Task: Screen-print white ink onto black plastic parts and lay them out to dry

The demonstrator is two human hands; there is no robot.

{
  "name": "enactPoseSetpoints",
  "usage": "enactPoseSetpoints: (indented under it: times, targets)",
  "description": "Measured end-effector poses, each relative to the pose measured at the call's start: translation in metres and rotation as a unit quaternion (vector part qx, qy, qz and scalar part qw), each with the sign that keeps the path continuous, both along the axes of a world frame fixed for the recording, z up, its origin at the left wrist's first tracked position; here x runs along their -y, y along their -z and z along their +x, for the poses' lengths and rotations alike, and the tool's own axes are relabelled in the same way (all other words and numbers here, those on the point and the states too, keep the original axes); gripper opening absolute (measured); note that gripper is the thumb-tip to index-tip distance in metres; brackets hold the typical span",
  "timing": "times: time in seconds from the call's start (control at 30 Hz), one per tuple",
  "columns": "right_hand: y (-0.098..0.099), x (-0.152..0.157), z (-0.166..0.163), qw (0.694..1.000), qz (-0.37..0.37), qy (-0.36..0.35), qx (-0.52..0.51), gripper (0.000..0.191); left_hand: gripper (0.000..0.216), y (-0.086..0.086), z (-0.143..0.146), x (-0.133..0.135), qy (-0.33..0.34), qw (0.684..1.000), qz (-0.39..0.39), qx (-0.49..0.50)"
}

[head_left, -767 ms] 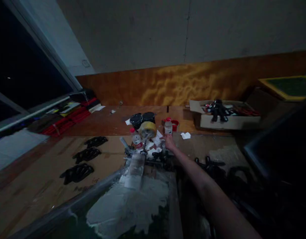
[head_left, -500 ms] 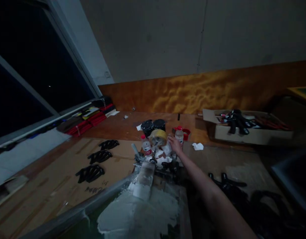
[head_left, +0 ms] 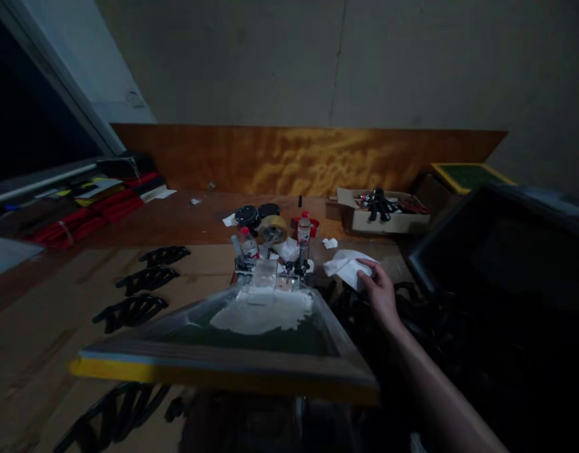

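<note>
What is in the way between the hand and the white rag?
Nothing visible stands between them. The right hand holds the near edge of the white rag, just right of the screen frame.

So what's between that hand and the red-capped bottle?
The white paper sheet, which the right hand touches, lies between it and the bottle, in the head view.

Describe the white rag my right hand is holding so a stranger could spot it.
Find the screen-printing frame smeared with white ink. Right of it, the right hand grips a crumpled white rag, far larger than the white scrap behind it.
</note>
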State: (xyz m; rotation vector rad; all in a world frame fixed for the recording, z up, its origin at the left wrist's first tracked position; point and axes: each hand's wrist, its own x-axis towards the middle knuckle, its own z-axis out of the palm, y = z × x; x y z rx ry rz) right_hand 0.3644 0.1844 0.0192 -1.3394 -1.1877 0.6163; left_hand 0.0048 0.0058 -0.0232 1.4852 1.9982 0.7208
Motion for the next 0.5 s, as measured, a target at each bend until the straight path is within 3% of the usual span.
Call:
enactPoseSetpoints:
  times: [0.1,0.23,0.37,0.43,0.5]
  targets:
    - [0.001,0.062,0.000,0.995,-0.084,-0.015,0.044,0.034,0.026,0.020,0.013,-0.004,0.060,0.998,0.004,0.022]
    - [-0.011,0.121,-0.013,0.979,-0.167,-0.104,0.060,0.028,0.037,0.034,0.044,-0.011,0.189,0.976,0.010,0.112]
    - [-0.031,0.148,-0.030,0.967,-0.209,-0.149,-0.011,0.027,0.093,0.034,0.077,-0.023,0.247,0.928,-0.029,0.277]
    - [-0.039,0.152,-0.037,0.960,-0.229,-0.150,-0.058,0.029,0.098,0.029,0.087,-0.029,0.265,0.897,-0.021,0.354]
    - [-0.044,0.153,-0.042,0.954,-0.245,-0.147,-0.096,0.033,0.084,0.022,0.091,-0.035,0.273,0.876,-0.011,0.398]
